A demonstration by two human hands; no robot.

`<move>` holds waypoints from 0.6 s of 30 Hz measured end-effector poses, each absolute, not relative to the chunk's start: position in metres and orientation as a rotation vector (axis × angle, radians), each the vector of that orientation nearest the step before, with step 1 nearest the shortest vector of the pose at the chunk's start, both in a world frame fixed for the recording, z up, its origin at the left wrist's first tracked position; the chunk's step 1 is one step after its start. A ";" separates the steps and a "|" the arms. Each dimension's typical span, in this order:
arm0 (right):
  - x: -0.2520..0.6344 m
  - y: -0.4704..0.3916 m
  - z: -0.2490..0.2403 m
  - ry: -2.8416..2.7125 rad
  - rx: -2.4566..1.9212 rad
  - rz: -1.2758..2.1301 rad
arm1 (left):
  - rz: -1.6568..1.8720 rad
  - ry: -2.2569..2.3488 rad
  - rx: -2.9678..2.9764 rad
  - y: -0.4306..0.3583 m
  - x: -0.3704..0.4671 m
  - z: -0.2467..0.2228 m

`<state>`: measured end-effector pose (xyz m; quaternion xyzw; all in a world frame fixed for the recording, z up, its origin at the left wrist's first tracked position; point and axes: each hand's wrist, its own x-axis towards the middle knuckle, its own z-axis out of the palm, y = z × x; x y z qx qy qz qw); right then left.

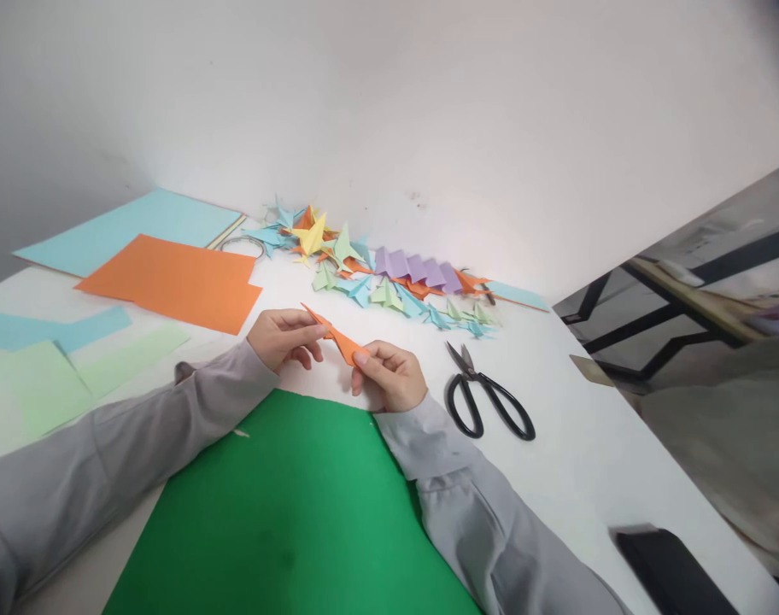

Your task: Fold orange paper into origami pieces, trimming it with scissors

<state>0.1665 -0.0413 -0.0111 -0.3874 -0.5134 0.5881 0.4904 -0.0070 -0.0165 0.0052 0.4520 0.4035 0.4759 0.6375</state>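
Between my two hands is a small folded piece of orange paper [342, 340], narrow and pointed at its upper left end. My left hand [285, 338] pinches it near the pointed end. The fingers of my right hand [393, 376] are closed on its wider lower right part, thumb on top. Both hands hold it above the white table, just past the far edge of a green sheet [287, 495]. Black-handled scissors [485, 393] lie partly open to the right of my right hand.
Folded paper cranes [344, 246] in several colours line the wall, beside a purple pleated paper row [418, 270]. Orange sheets [172, 282], a light blue stack [130, 226] and pale green paper [49, 389] lie left. A black phone-like object [675, 568] rests near the right edge.
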 end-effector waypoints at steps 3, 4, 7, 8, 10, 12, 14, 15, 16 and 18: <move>0.168 -0.039 -0.011 -1.221 -0.917 1.427 | 1.091 0.914 1.027 -0.016 -0.007 0.004; 0.168 -0.038 -0.011 -1.215 -0.905 1.419 | 1.089 0.914 1.036 -0.016 -0.007 0.003; 0.168 -0.036 -0.012 -1.204 -0.875 1.416 | 1.071 0.926 1.090 -0.016 -0.006 0.002; 0.168 -0.035 -0.012 -1.194 -0.868 1.430 | 1.068 0.934 1.105 -0.016 -0.005 0.002; 0.167 -0.035 -0.012 -1.129 -0.865 1.439 | 1.081 0.958 1.104 -0.016 -0.004 0.003; 0.167 -0.037 -0.011 -1.027 -0.887 1.372 | 1.099 0.990 1.056 -0.016 -0.003 0.003; 0.166 -0.040 -0.009 -0.953 -0.930 1.247 | 1.101 1.016 0.994 -0.016 -0.003 0.004; 0.165 -0.042 -0.008 -0.948 -0.957 1.190 | 1.102 1.022 0.974 -0.016 -0.002 0.004; 0.164 -0.044 -0.007 -0.961 -0.983 1.149 | 1.104 1.025 0.971 -0.016 -0.002 0.004; 0.159 -0.049 -0.005 -1.026 -1.035 1.139 | 1.113 1.038 1.017 -0.017 -0.002 0.004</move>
